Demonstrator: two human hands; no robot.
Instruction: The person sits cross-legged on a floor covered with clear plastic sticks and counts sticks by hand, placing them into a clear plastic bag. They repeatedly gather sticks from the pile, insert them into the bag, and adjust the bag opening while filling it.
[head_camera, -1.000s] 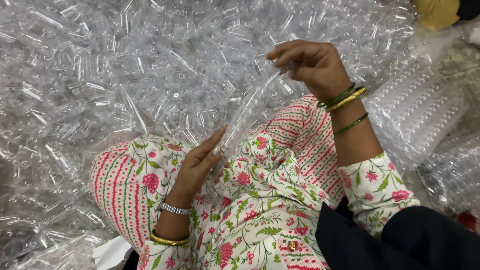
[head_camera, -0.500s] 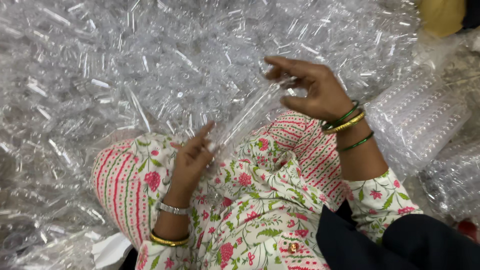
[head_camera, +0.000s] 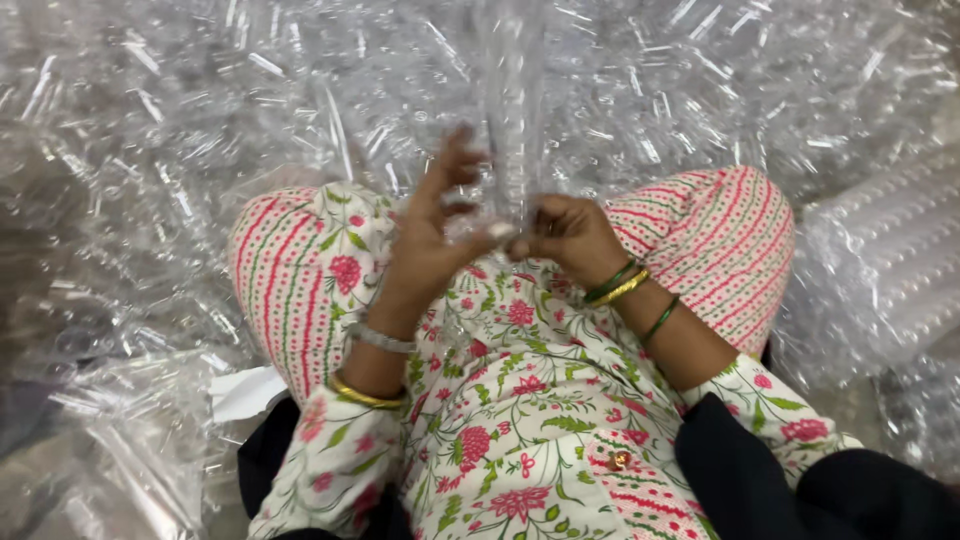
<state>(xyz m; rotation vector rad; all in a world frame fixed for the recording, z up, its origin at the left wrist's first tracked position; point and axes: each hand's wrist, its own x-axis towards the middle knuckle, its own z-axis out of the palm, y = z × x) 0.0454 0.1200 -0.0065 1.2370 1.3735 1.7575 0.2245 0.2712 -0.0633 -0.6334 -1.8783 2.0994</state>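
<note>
Two hands meet above the person's lap. The left hand (head_camera: 428, 240) is held upright with its fingers spread and loosely curled, thumb side toward the other hand. The right hand (head_camera: 568, 235) is curled nearly closed, its fingertips pinching the lower end of a clear plastic sleeve (head_camera: 512, 130) that rises straight up from between the two hands toward the top edge of the view. The left hand's thumb appears to touch the same end, though the plastic is blurred there and the contact is hard to make out.

The left wrist carries two bracelets: one silver (head_camera: 380, 338), one gold (head_camera: 368, 393). The right forearm carries three bangles: a green and a gold one (head_camera: 620, 284) side by side, and one more green one (head_camera: 660, 320) further up the arm.

Both knees are covered by white cloth printed with pink flowers and green leaves (head_camera: 520, 420).

All around lies a heap of clear plastic pieces (head_camera: 180, 110), too many and too glassy to count. At the right edge a bundle of clear tubes packed in rows (head_camera: 890, 260) is cut off by the frame. A white scrap (head_camera: 248, 392) shows beside the left knee.
</note>
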